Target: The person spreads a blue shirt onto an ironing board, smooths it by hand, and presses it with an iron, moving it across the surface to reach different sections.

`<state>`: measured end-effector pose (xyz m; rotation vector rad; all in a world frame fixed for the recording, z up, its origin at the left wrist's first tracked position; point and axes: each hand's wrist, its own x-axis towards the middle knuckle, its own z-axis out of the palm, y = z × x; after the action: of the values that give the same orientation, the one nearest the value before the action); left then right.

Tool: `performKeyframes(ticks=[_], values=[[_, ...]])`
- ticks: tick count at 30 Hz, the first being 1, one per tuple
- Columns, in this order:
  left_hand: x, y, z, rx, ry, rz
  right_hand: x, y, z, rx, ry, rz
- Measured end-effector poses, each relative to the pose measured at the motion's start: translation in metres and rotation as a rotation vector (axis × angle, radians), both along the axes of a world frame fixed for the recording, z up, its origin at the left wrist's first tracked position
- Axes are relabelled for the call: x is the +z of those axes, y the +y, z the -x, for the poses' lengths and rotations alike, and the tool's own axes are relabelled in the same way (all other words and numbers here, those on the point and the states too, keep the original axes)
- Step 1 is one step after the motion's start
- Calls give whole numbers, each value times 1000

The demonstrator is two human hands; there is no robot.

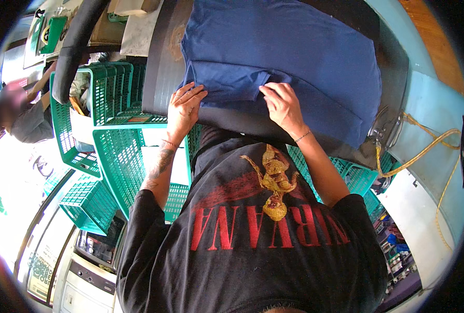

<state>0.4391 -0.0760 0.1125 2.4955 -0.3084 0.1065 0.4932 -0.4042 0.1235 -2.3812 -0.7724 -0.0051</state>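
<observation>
A dark blue fabric garment (294, 47) lies spread over a dark padded pressing table (165, 78). Its near left part, which looks like a sleeve (228, 80), lies flat with creases and an open-looking end towards the right. My left hand (185, 109) has its fingertips on the cloth at the left end of this part, its thumb mostly hidden. At the other end, my right hand (284, 105) pinches the hem edge between thumb and fingers. Both hands are at the table's near edge, and the garment's wider body spreads beyond them.
Green plastic crates (118, 156) crowd the left side beside my legs. A shiny metal appliance (378, 131), perhaps an iron, sits at the table's right end with a yellow cord (408, 166). A black padded arm (69, 58) hangs at upper left. Another person (30, 117) is farther left.
</observation>
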Motion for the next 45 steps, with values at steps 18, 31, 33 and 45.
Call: performKeyframes(ticks=[18, 31, 33, 45], values=[[-12, 20, -4, 369, 643, 980, -13, 43, 21, 127, -21, -116], [-20, 3, -5, 478, 538, 807, -12, 8, 1, -147, -15, -122], [-18, 3, -7, 456, 548, 801, -13, -8, -17, -194, -77, -47], [-12, -2, -17, 457, 494, 301, -14, -11, -65, -183, -71, -8]])
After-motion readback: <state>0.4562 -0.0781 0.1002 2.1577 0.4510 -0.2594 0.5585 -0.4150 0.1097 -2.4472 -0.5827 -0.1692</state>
